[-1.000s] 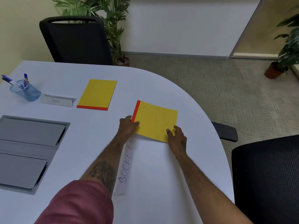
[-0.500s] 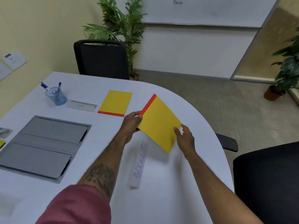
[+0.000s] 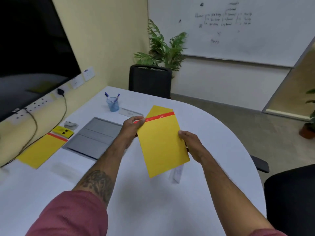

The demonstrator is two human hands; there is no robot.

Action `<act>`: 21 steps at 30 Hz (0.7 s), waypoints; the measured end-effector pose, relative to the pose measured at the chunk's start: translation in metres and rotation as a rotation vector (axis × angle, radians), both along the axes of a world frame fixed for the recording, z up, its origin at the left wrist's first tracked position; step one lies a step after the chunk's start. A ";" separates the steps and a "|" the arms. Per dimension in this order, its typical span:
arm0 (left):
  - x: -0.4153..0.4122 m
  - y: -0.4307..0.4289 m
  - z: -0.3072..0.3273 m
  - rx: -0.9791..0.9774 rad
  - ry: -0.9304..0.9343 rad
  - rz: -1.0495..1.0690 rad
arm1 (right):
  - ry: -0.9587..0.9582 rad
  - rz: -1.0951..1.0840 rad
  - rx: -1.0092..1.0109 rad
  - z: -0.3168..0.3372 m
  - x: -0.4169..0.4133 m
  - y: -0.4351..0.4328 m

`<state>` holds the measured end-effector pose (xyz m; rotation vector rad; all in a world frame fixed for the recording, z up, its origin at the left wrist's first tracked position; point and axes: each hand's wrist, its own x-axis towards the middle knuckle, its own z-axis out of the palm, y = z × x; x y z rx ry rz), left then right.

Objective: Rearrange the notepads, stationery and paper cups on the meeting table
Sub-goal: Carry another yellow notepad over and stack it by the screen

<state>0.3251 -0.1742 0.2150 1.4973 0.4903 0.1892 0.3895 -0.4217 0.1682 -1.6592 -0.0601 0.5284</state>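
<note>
One second ago the notepad (image 3: pixel 162 143) was lying flat on the table (image 3: pixel 153 210) with its red band at my left side. Now it is lifted free of the table and I have turned it, so the red band is at the far end and the pad stands tilted in the air between my hands. My left hand (image 3: pixel 135 124) pinches the far left corner, with the thumb on the red band. My right hand (image 3: pixel 190 144) grips the right edge, with the thumb on the yellow cover and the fingers behind, which I cannot see. The hands are apart, one at each side of the pad.

Behind the lifted pad, a second notepad (image 3: pixel 160 109) lies on the table, and only its far corner shows above the red band. A third notepad (image 3: pixel 42 149) lies at the left, near the wall. The pen cup (image 3: pixel 113 103) stands further away with pens in it. A folded name card (image 3: pixel 177 172) shows just under the lower corner of my pad.

I think this means the step now is to carry the pad, not to straighten it in its place. The turning suggests I want it in the same direction as the others. It is not yet put down. I see no paper cups in this view, so that part is probably still to do
</note>
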 end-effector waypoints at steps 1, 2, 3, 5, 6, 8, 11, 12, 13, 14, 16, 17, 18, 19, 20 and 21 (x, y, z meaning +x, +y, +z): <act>-0.014 0.008 0.001 0.002 -0.006 0.026 | 0.004 0.038 0.013 0.005 -0.011 0.010; -0.028 0.015 0.004 0.003 -0.017 0.057 | 0.001 0.063 0.028 0.009 -0.020 0.021; -0.041 0.021 0.005 -0.002 -0.033 0.089 | -0.002 0.074 0.050 0.013 -0.028 0.031; -0.063 0.031 0.008 -0.037 -0.056 0.142 | -0.002 0.076 0.089 0.019 -0.040 0.051; -0.074 0.035 0.009 -0.053 -0.059 0.155 | 0.005 0.076 0.106 0.019 -0.045 0.060; -0.094 0.039 0.011 -0.059 -0.045 0.145 | 0.031 0.068 0.151 0.020 -0.053 0.075; -0.130 0.046 0.008 -0.016 0.022 0.170 | 0.046 0.078 0.208 0.024 -0.069 0.101; -0.141 0.049 0.005 -0.002 0.036 0.191 | 0.043 0.090 0.208 0.026 -0.073 0.109; -0.152 0.052 0.002 0.011 0.043 0.212 | 0.042 0.106 0.204 0.027 -0.079 0.117; -0.161 0.055 -0.001 0.029 0.052 0.231 | 0.049 0.124 0.202 0.027 -0.084 0.124; -0.177 0.058 -0.006 0.092 0.084 0.266 | 0.062 0.165 0.201 0.027 -0.093 0.136; -0.184 0.060 -0.008 0.122 0.092 0.291 | 0.059 0.188 0.196 0.029 -0.099 0.142; -0.190 0.063 -0.009 0.147 0.097 0.320 | 0.061 0.212 0.196 0.031 -0.106 0.147; -0.195 0.068 -0.011 0.164 0.099 0.348 | 0.067 0.239 0.196 0.033 -0.112 0.152; -0.201 0.073 -0.010 0.180 0.097 0.374 | 0.064 0.277 0.184 0.035 -0.117 0.159; -0.207 0.079 -0.008 0.193 0.095 0.396 | 0.051 0.322 0.160 0.038 -0.121 0.165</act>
